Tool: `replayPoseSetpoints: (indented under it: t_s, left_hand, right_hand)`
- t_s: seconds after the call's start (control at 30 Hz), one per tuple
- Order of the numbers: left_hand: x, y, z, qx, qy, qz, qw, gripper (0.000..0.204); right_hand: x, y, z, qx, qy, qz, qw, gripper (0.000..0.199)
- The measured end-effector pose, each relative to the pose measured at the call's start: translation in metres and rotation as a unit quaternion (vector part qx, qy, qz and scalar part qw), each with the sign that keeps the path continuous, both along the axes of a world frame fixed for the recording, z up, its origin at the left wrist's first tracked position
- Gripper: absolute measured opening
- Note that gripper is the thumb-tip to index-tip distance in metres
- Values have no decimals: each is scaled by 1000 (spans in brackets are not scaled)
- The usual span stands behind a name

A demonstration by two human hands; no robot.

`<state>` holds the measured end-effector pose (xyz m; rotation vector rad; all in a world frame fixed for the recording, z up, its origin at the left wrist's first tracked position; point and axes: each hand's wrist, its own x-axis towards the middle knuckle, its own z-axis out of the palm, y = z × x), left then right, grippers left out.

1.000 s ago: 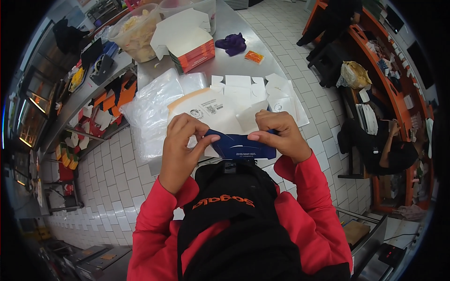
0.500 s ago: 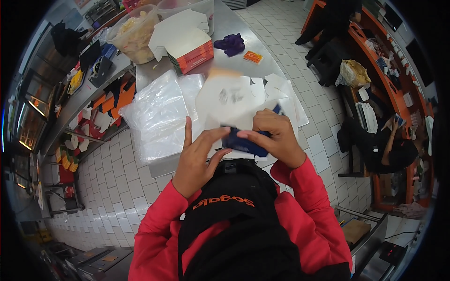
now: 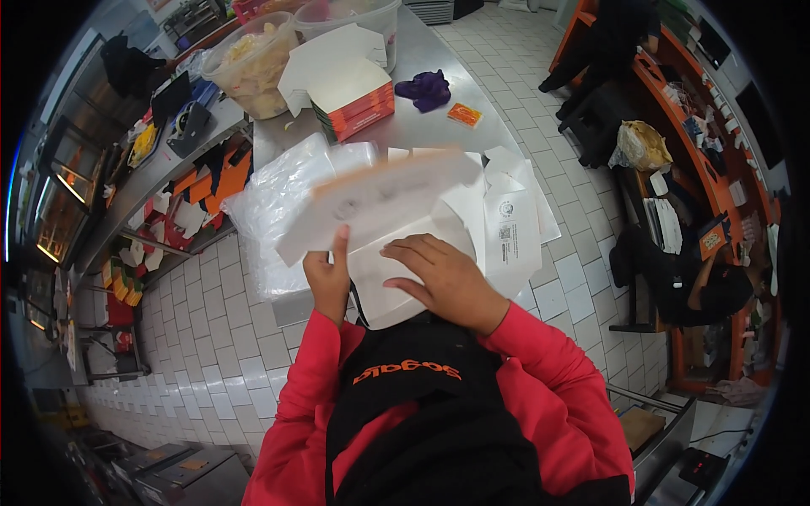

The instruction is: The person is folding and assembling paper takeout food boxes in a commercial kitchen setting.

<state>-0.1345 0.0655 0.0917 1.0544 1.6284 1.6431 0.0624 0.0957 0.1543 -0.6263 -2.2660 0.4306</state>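
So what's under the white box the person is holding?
Under the white box, clear plastic bags and flat white sheets lie on the metal table. The box and both hands cover what lies right beneath.

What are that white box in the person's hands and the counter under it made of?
The white box looks like thin matt paperboard: its flat panels fold along creases, and the raised lid flap is blurred. The counter looks like brushed stainless steel, grey with a soft sheen. The left hand and right hand both grip the box.
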Motion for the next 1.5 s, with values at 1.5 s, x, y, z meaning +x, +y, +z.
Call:
replayPoseSetpoints:
  t_s: [1.5]
  left_hand:
    - [-129, 220, -55, -175, -63, 96, 978, 83]
  right_hand:
    - [66, 75, -90, -150, -198, 104, 963, 50]
